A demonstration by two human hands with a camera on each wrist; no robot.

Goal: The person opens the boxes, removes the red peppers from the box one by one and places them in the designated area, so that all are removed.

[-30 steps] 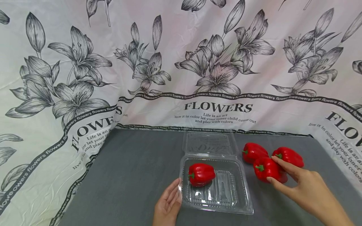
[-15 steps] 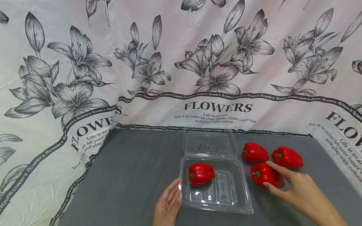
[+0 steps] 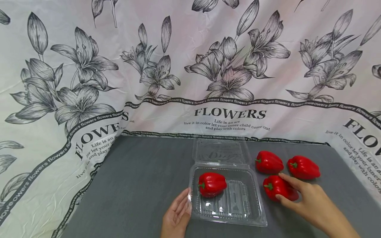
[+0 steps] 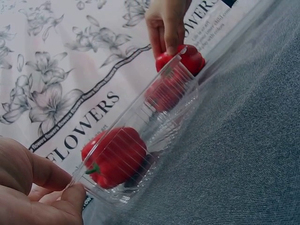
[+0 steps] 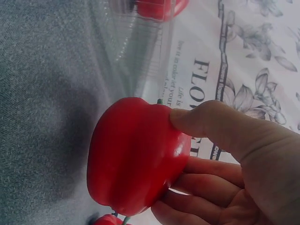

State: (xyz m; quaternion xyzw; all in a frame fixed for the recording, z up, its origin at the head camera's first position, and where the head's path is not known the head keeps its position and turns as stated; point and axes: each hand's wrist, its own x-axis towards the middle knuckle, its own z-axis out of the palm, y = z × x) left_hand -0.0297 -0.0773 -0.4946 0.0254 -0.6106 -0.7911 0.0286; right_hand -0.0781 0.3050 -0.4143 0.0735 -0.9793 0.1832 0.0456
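Note:
My left hand point(image 3: 177, 213) holds the left edge of a clear plastic clamshell container point(image 3: 250, 206), its thumb and fingers pinching the rim in the left wrist view. One red bell pepper point(image 3: 212, 184) lies on its side in the container's left half, green stem to the left. To the right of the container, my right hand point(image 3: 312, 201) grips another red bell pepper point(image 5: 136, 154) between thumb and fingers. A shadow falls on the cloth beside this pepper in the right wrist view; whether it touches the table I cannot tell.
Two more red bell peppers, a left one point(image 3: 269, 162) and a right one point(image 3: 303, 167), lie behind the right hand. The container's lid point(image 3: 220, 151) is folded back toward the flower-printed curtain point(image 3: 160, 115). Grey cloth point(image 3: 134, 185) covers the table.
My right hand has drawn its bell pepper toward me and slightly left, away from the two behind it. The left hand and the container have stayed in place.

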